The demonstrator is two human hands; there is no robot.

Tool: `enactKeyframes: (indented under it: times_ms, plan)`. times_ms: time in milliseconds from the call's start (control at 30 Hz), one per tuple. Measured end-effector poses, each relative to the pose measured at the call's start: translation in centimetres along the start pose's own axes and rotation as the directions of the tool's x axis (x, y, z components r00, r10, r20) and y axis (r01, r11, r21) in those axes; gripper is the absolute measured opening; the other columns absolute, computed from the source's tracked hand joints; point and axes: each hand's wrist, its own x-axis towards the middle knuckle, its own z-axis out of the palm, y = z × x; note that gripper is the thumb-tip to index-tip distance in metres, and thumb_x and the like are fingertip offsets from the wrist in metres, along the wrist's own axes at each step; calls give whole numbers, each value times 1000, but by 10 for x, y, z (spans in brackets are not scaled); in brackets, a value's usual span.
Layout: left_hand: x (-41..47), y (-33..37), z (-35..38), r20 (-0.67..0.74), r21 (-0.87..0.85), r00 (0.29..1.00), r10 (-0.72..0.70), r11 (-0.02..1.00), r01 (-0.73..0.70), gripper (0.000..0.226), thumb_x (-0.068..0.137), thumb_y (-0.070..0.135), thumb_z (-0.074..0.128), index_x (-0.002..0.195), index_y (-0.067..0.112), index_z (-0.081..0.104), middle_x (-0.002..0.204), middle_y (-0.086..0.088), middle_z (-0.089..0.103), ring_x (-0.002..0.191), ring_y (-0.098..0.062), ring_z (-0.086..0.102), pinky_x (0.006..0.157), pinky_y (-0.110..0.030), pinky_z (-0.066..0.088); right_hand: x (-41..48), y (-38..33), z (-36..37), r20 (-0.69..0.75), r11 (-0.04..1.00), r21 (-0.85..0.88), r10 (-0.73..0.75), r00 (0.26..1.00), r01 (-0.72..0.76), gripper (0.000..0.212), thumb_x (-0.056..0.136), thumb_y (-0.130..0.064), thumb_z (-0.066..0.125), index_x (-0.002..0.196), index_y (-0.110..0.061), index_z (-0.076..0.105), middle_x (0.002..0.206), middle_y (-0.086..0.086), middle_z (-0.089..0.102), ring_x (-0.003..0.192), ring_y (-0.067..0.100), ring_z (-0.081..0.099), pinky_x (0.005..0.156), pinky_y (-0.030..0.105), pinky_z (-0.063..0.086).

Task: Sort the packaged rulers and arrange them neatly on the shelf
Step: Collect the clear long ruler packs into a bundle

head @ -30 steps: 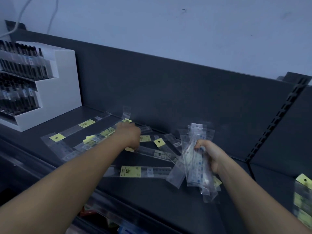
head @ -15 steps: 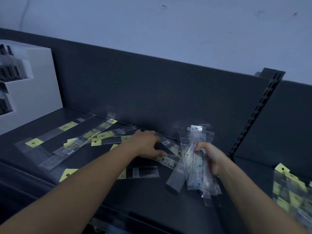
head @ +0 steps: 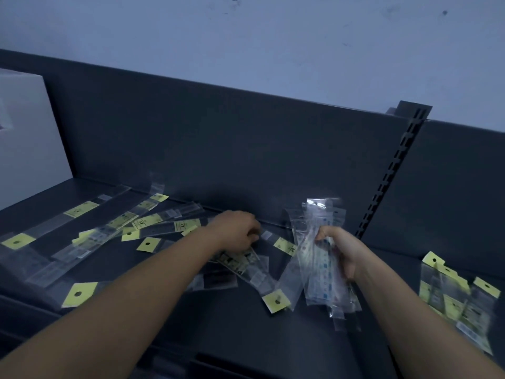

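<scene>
Since 0.5 s ago, left hand (head: 237,233) shifted right. Shelf (head: 273,340) carries scattered packaged rulers (head: 114,225). Right hand (head: 341,250) grips upright bundle (head: 319,269). Left hand's fingers curl onto one packet (head: 240,261). Step: gathering. Next, probably: lift packet into bundle.

The shelf's back panel (head: 246,160) rises close behind both hands and closes off the far side. Just beyond the right hand (head: 341,253), the slotted upright (head: 393,173) stands against it. Left of the left hand (head: 240,231), loose packaged rulers (head: 109,228) fan across the shelf (head: 246,337) and overlap, with bare dark strips between some. Farther left, a white box (head: 27,138) blocks that end. Between the hands, a slanted packet (head: 262,280) under the left hand's curled fingers reaches toward the bundle (head: 319,269) that the right hand grips upright, so the gap there is narrow. Right of the right forearm lies another pile (head: 459,302). Nearer than the hands, between the forearms, the shelf is bare and open.
</scene>
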Motion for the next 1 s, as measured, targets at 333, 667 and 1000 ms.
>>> enactKeyframes:
  times_ms: [333, 667, 1000]
  plan:
    - [14, -5, -2, 79, 79, 997, -19, 997, 13, 32, 91, 45, 55, 122, 34, 60, 114, 10, 58, 111, -16, 54, 87, -34, 37, 1, 3, -22, 12, 999, -38, 9, 1000, -9, 15, 75, -12, 55, 87, -7, 62, 74, 10, 65, 63, 26, 62, 62, 29, 50]
    - [3, -22, -18, 374, 121, 917, -139, 988, 101, 89, 50, 75, 74, 122, 28, 51, 122, 6, 52, 114, -20, 41, 99, -39, 30, 2, 0, -9, 54, 998, -65, 7, 998, -4, 43, 59, -20, 63, 101, -8, 62, 90, 13, 64, 70, 27, 62, 62, 30, 51]
    - [-7, -30, -25, -41, -207, 976, -213, 957, 201, 34, 77, 36, 77, 71, 26, 45, 74, 6, 49, 67, -14, 48, 57, -30, 33, -1, -9, 6, 108, 998, -51, -30, 994, 36, 18, 75, -14, 55, 91, -7, 60, 75, 11, 65, 63, 25, 62, 64, 31, 51]
